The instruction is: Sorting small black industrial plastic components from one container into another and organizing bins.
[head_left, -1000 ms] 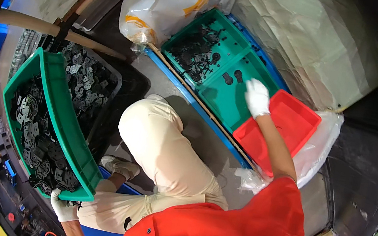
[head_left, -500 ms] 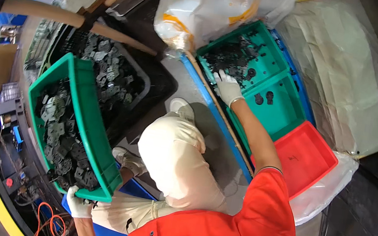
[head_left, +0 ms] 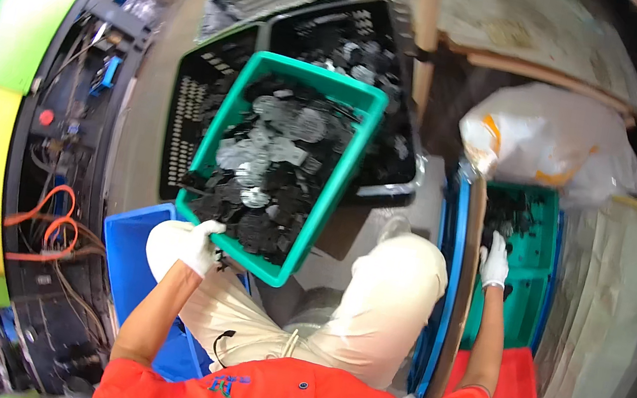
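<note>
My left hand (head_left: 199, 247), in a white glove, is closed at the near left corner of a green crate (head_left: 328, 201), its fingers over the rim. Flat black and grey plastic parts (head_left: 283, 131) fill this crate. Small black pieces show just beside the left fingers; whether the hand also holds these I cannot tell. Far to the right, my gloved right hand (head_left: 495, 264) lies with its fingers stretched out over a green divided tray (head_left: 515, 301). Small black parts (head_left: 510, 211) are heaped at its fingertips in the tray's far section.
Black perforated bins (head_left: 184, 124) with more parts stand under and behind the crate. A blue bin (head_left: 137, 241) is left of my legs. A red tray (head_left: 519, 389) adjoins the green tray; a white plastic bag (head_left: 553, 136) lies beyond it. Machinery (head_left: 71, 101) lines the left side.
My view has swung left, bringing the crate to the middle and the green tray to the right. The left hand stays at the crate's corner and the right hand stays at the tray.
</note>
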A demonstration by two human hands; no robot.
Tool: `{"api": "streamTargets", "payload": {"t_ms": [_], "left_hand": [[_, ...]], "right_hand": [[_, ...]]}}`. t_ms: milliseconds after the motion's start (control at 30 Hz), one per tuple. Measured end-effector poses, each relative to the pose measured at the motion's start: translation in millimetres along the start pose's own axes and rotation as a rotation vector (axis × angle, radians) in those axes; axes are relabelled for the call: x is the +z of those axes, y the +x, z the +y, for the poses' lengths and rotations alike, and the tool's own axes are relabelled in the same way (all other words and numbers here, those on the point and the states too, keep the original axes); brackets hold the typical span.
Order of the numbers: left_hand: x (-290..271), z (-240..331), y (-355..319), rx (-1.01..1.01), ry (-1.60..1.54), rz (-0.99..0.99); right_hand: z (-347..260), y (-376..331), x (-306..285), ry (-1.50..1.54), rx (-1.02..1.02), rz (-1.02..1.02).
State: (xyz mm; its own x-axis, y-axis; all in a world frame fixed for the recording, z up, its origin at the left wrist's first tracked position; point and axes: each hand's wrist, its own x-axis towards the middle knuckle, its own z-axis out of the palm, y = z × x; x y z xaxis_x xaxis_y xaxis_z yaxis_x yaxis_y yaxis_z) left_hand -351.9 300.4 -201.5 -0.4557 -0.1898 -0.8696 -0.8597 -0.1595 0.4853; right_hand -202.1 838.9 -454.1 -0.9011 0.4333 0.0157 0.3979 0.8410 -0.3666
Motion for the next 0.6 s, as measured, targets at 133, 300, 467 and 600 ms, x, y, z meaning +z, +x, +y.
{"api": "streamTargets", "payload": {"t_ms": [133,300,467,600], "left_hand": [[4.0,-2.8,32.5,0.135,0.037,0.0],[8.7,38.7,60.6,0.118,0.123,-0.135],[-11.1,89.3,78.4,0.229,0.339,-0.08],[-45.9,108.9,104.3,0.194,0.321,-0.053]], "right_hand": [[58.3,-0.6,97.4,-0.102,0.11,-0.467],[262.7,4.4,196.8,0.277,0.298,-0.144],[221.3,0.3,172.9,0.626,0.385,-0.272],[80.4,43.4,60.1,0.938,0.379,-0.536]]}}
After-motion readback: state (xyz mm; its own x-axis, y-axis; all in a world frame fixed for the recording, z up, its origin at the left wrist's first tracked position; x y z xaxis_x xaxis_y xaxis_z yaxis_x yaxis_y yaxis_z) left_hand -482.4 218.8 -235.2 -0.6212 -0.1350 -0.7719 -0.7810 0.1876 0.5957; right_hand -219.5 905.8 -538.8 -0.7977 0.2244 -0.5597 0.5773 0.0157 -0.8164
